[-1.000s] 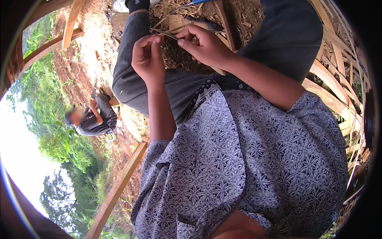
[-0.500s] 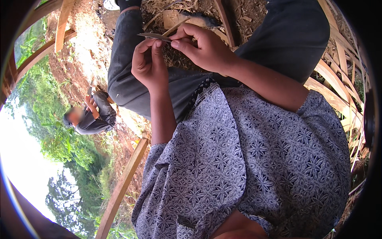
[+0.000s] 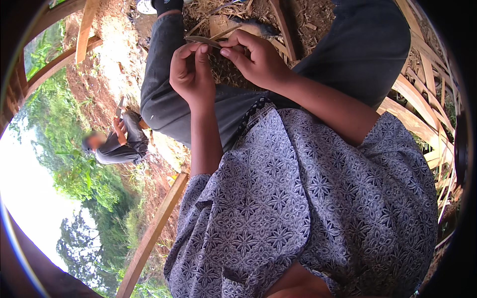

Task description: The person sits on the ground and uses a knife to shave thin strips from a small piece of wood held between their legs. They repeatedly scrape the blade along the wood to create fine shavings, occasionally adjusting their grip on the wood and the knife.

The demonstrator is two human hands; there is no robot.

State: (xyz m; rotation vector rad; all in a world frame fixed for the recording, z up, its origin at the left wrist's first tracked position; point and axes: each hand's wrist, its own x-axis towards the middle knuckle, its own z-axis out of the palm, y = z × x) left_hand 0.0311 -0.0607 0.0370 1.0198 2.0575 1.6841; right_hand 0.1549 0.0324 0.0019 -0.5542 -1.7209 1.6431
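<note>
A thin, grey, blade-like piece point(image 3: 202, 39) with a tapered end spans my two hands, above the ground between my legs. My left hand point(image 3: 191, 72) pinches it between thumb and fingers near its middle. At its right end, my right hand point(image 3: 258, 59) is closed on it with thumb and curled fingers. Those fingers hide the right end, so I cannot tell whether it has a handle. Just beyond my hands a narrow wooden stick point(image 3: 226, 32) lies over a flat wooden piece point(image 3: 218, 24).
Wood shavings and a dark wooden strip point(image 3: 283, 27) lie on the ground ahead. Long split strips point(image 3: 422, 119) are piled at my right. A wooden post point(image 3: 154, 233) slants at the lower left. Farther left, another person point(image 3: 121, 141) sits on the slope, holding a long dark tool point(image 3: 119, 106).
Both hands and the blade-like piece have shifted slightly right in the picture, and the surroundings at left moved with them. The grip looks the same. The other person's tool now points more upward.
</note>
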